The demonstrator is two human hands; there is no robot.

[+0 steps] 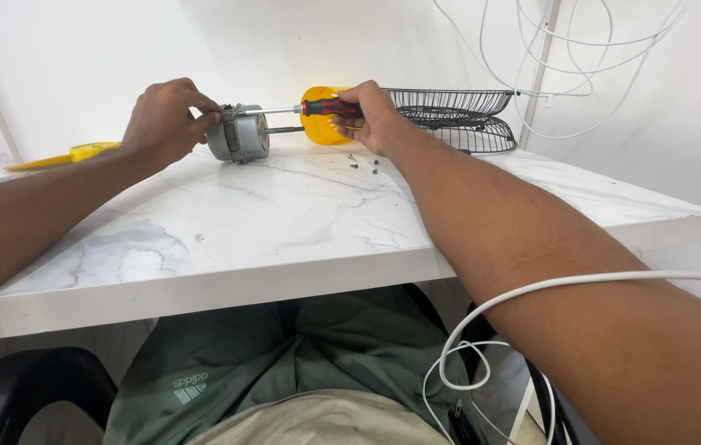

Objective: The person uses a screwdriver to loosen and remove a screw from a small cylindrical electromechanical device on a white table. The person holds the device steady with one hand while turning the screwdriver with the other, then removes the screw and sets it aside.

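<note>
Both arms are reaching forward, outstretched; the left hand [163, 120] is clamping with curled fingers, the right hand [373, 118] is gripping closed.

White, grey, yellow, black and red across the marble-patterned table [285, 231].

White with faint grey veining on the table; dull silver-grey on the motor [239, 133] at far centre; black and red on the screwdriver [326, 107] handle, bare steel on its shaft; bright yellow on the round part [317, 128] behind it and on the blade [66, 155] at far left; black on the wire grilles [457, 119] at far right; dark on the small screws [363, 162]; white on the cables [482, 325] near right.
</note>
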